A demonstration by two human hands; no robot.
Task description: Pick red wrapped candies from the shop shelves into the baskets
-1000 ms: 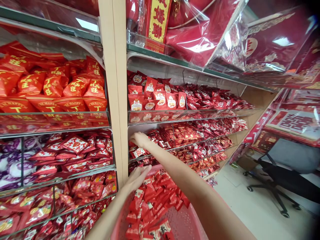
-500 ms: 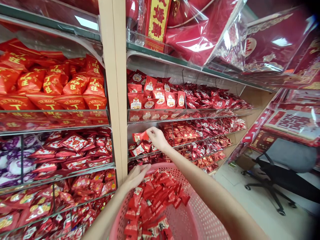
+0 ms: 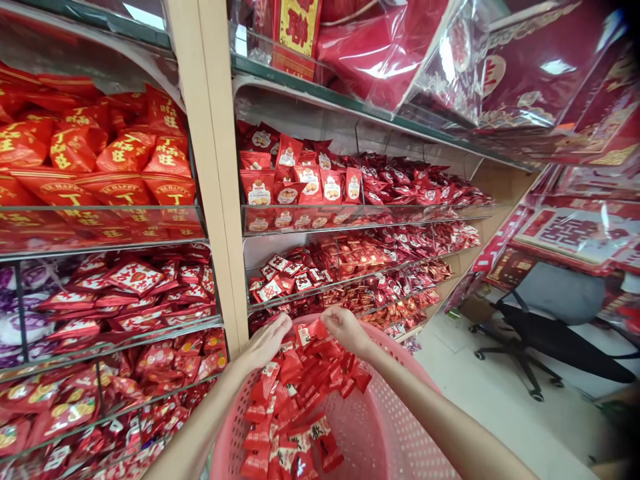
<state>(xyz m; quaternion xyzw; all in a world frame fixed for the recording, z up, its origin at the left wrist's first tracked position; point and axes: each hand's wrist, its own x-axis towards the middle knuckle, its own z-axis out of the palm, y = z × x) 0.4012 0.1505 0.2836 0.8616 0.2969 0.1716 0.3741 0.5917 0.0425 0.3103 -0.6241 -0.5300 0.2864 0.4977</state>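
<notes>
A pink perforated plastic basket (image 3: 400, 407) is below me, with several small red candy packets (image 3: 305, 393) piled toward its left and far side. My right hand (image 3: 345, 328) is over the basket's far rim, its fingers pinched on the edge of a red candy packet (image 3: 307, 332) printed with a pale label. At the left far rim my left hand (image 3: 267, 343) lies with fingers stretched out, close to the packets; whether it bears on the rim is unclear. Just beyond both hands, a shelf bin holds red-and-white packets (image 3: 273, 288).
A wooden upright (image 3: 217, 173) divides the shelving. Large red-gold packets (image 3: 120, 150) fill the left shelf, with purple-white ones (image 3: 30, 327) lower down. Glass shelf edges (image 3: 370, 223) run across to the right. An office chair (image 3: 555, 313) stands on the pale floor at right.
My right hand has come down from the shelf bin to the basket, bringing the red packet along. My left hand stays by the rim. The view has shifted slightly.
</notes>
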